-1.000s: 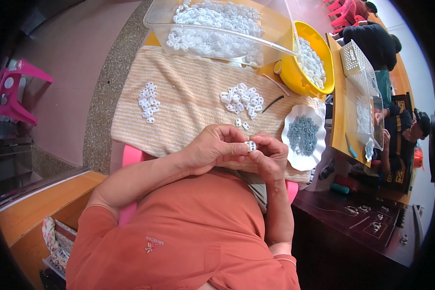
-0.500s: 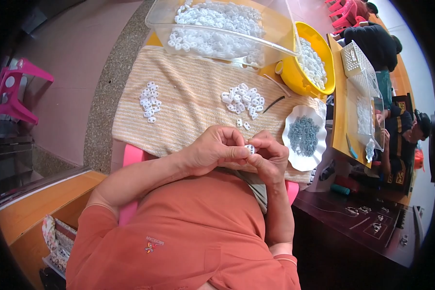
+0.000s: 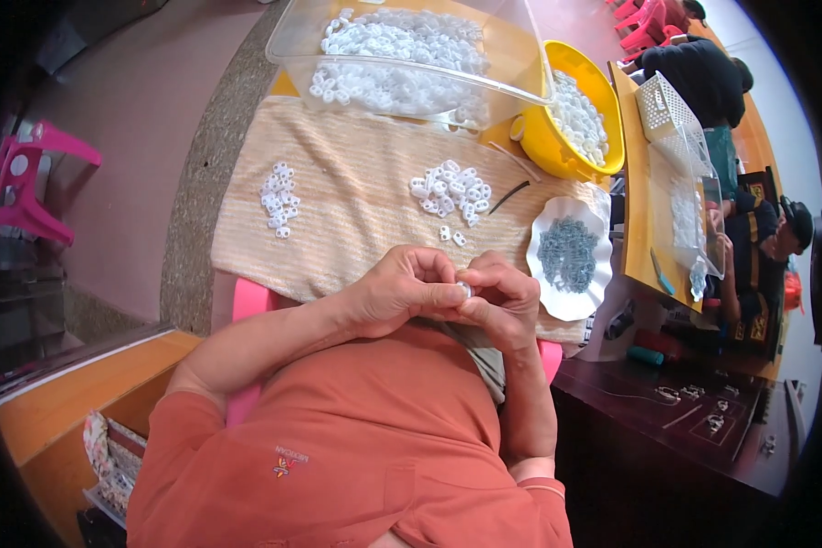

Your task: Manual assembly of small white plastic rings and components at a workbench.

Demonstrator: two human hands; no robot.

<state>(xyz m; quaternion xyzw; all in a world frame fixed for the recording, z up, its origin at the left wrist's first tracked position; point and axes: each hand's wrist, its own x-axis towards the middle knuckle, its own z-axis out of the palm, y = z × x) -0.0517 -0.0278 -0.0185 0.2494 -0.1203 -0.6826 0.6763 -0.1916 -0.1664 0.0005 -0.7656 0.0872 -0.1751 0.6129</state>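
In front of my body, my left hand [image 3: 397, 290] pinches a small white two-hole plastic piece [image 3: 466, 289] between thumb and forefinger. My right hand [image 3: 504, 297] meets it from the other side, its thumb and fingertips closed on the same piece. Fingers cover most of the piece. Just beyond the hands, a loose pile of similar white pieces [image 3: 451, 190] lies on a striped cloth [image 3: 347, 219], two of them set apart on the near side. To the right, a white wavy-rimmed dish [image 3: 571, 309] holds many tiny grey parts [image 3: 568, 254], perhaps springs.
A smaller white group [image 3: 280, 199] lies at the cloth's left. Behind stand a clear bin [image 3: 511, 78] and a yellow tub [image 3: 615, 119], both full of white pieces. A black strip [image 3: 509, 197] lies near the tub. Another person [image 3: 767, 239] sits at the right table.
My fingers have shifted around the white piece, and less of it shows now. The right fingertips have moved closer to the left ones. The whole view has shifted slightly.
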